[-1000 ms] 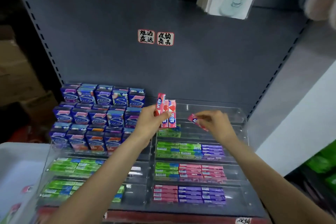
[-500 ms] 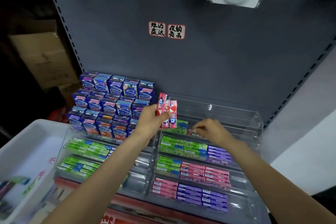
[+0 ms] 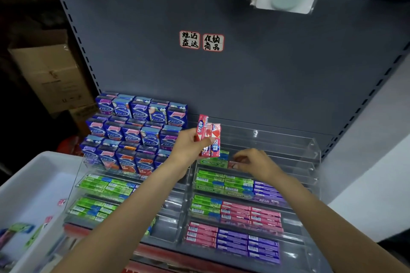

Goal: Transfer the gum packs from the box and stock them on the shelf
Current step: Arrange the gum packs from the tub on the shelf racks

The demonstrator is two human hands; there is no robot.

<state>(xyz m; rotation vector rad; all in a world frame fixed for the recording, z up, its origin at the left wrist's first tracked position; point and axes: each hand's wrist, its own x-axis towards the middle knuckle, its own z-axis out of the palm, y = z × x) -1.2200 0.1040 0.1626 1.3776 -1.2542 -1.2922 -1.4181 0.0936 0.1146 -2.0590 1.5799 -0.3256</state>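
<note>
Right hand [image 3: 255,163] lowered — red pack [image 3: 235,164] flat, crosswise

A shop: gondola shelf [image 3: 266,86] of tiered gum packs [image 3: 235,212].

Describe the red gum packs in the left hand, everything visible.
The red gum packs are a small bunch of slim stick packs, apparently three, in glossy red-pink wrappers with white and blue print. They stand roughly upright, fanned slightly, held above the clear acrylic rack. The left hand grips their lower halves, thumb across the front. Nothing else touches them.
</note>
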